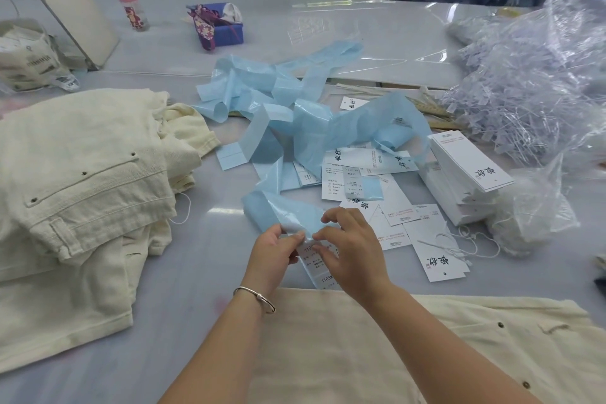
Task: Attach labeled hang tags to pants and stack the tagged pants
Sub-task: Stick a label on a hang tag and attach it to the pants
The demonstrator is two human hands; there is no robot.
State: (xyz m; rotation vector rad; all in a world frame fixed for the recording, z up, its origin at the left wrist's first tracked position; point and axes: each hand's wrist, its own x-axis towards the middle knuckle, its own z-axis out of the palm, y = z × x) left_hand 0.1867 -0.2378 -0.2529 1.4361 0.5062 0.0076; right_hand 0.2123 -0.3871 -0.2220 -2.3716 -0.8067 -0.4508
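Head view: a strip of white printed labels (317,267) on blue backing tape (288,210) is pinched by both hands, left hand (273,251) and right hand (352,251), above cream pants (377,348) lying nearest. Loose hang tags (398,223) lie just beyond; stacked cream pants (82,180) sit left.

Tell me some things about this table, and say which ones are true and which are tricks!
1. Both hands hold the label strip. True.
2. The folded cream pants are stacked on the person's right. False: they are on the left.
3. The pink-capped bottle lies flat. False: it stands upright.
4. Blue backing tape is tangled on the table. True.
5. A bracelet is on the left wrist. True.
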